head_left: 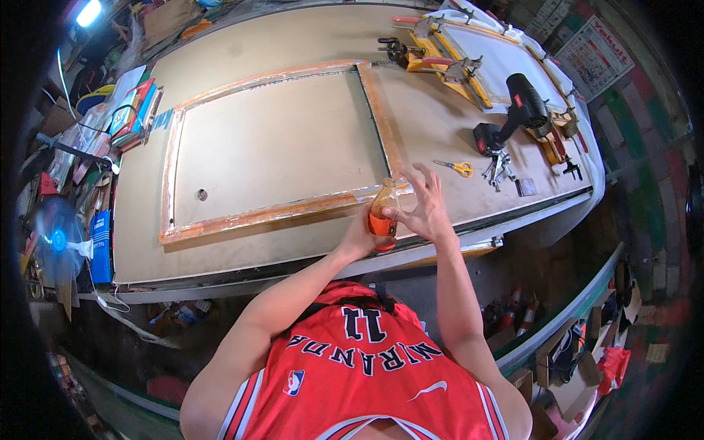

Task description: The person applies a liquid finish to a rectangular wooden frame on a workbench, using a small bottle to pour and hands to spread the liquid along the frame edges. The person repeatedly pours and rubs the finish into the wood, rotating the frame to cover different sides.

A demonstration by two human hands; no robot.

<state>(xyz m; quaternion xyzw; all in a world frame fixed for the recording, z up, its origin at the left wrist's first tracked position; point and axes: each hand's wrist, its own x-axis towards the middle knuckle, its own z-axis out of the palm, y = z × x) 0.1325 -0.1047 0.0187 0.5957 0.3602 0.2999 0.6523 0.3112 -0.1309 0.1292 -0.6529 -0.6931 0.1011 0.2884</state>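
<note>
A small clear bottle (pixel 383 211) half full of orange liquid is held upright over the near edge of the big workbench (pixel 293 44). My left hand (pixel 361 236) grips it around the lower body. My right hand (pixel 425 207) is at the bottle's neck, thumb and forefinger pinching there while the other fingers are spread upward. The bottle's top is partly hidden by my fingers. Just beyond lies a large wooden frame (pixel 279 213) with orange-stained edges around a beige panel.
Yellow-handled scissors (pixel 457 168), a black heat gun (pixel 518 114), metal clips and a screen frame with clamps (pixel 469 55) lie at the right of the bench. Books, cables and clutter crowd the left side, with a blue fan (pixel 57 238) below them.
</note>
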